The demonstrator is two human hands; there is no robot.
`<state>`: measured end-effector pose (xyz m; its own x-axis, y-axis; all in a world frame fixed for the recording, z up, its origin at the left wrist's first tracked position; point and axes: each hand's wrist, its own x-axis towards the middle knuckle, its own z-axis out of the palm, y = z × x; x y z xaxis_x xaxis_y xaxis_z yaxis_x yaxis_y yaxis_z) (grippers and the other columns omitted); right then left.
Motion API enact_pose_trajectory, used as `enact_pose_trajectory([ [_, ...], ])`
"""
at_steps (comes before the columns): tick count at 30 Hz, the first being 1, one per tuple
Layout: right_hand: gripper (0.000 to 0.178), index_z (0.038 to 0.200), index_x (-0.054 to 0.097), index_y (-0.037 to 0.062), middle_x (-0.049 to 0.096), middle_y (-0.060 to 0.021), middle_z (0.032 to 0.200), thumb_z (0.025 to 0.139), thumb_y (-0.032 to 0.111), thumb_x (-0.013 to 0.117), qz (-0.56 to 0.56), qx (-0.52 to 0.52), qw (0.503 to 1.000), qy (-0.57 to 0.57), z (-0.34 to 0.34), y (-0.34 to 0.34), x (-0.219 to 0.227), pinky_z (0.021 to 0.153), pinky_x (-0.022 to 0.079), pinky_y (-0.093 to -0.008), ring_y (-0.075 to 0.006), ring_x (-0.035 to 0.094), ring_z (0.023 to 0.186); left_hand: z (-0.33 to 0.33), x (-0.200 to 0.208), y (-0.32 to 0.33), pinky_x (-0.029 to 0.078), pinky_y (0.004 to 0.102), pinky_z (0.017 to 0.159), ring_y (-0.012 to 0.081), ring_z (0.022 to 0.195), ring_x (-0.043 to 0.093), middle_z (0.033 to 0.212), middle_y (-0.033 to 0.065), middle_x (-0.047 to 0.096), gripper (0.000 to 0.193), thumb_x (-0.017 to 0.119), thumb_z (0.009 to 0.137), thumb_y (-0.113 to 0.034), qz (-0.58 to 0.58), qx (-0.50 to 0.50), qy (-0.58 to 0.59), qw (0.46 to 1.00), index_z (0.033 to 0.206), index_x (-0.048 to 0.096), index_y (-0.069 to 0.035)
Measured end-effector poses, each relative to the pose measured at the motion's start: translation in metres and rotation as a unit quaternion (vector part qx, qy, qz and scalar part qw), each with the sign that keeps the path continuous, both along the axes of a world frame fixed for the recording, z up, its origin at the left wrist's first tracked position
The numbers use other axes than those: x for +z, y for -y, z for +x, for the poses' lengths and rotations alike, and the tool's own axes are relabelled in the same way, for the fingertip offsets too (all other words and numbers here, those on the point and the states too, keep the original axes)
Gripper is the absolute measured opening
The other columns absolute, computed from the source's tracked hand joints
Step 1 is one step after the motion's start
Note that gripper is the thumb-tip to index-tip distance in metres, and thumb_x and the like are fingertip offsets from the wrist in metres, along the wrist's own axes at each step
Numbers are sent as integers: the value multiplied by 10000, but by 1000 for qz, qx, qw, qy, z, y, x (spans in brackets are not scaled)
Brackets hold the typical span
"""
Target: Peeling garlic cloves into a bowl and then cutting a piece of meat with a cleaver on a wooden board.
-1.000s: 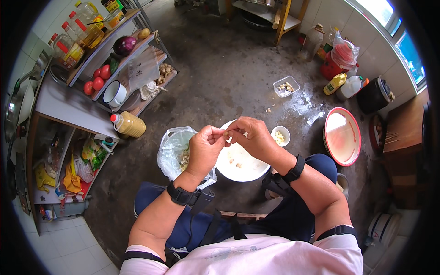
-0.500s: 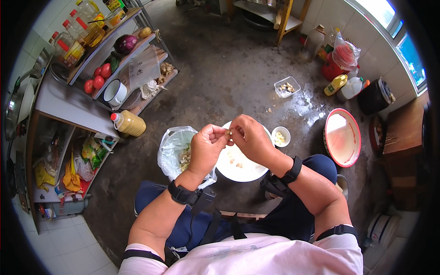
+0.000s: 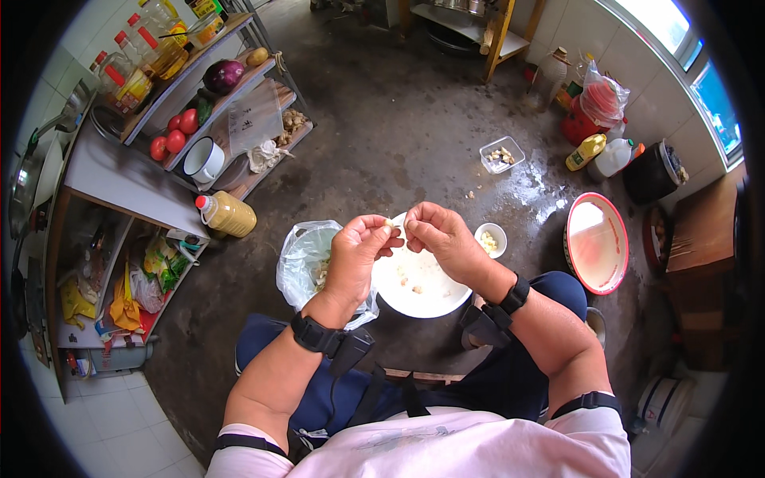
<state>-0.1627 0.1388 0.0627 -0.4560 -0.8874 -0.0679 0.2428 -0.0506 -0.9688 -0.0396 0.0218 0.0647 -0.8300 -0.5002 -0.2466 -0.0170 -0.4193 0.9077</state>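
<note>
Over a white basin (image 3: 434,305) my two hands are raised with their fingertips a small gap apart. Between thumb and forefinger, my left hand (image 3: 360,245) pinches a small pale garlic clove (image 3: 390,225). My right hand (image 3: 448,248) is also closed in a pinch; whatever is in it is too small to make out. Bits of brownish peel (image 3: 413,287) lie in the basin. A translucent plastic bag (image 3: 293,267) stands open at the basin's left, partly behind my left wrist. To the right sits a small white bowl (image 3: 502,247) holding pale peeled cloves (image 3: 488,242).
Farther off on the floor is a clear plastic box (image 3: 519,149) with cloves in it. A red-rimmed basin (image 3: 624,247) stands at the right. On the left are a bottle of yellowish liquid (image 3: 231,215), a white enamel mug (image 3: 203,162) and a shelf rack (image 3: 247,76).
My hands have drawn apart from a shared pinch. The clove stays in the left fingers, and the right hand has shifted slightly to the right.
</note>
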Motion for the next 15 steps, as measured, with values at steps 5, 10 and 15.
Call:
enact_pose_trajectory([
  [5,176,858,515,16,534,-2,728,913,183,521,17,-33,999,-34,0,1,-1,611,438,-219,-72,521,667,-1,-1,1,459,241,726,126,811,601,900,52,625,160,605,859,-91,-2,9,-22,1000,999,560,-29],
  [10,170,850,514,17,539,-6,729,916,173,532,55,-23,993,-101,5,2,-3,595,437,-225,-74,524,667,-2,-5,-3,462,221,706,100,781,584,866,39,613,164,623,842,-72,-65,9,-30,997,983,571,-5],
  [15,141,835,522,1,555,-39,691,865,120,590,53,-40,990,-127,6,1,-3,556,442,-231,-90,542,640,-2,-6,-3,447,221,682,99,791,579,871,32,619,150,621,853,-92,-58,-10,-24,998,981,581,-24],
])
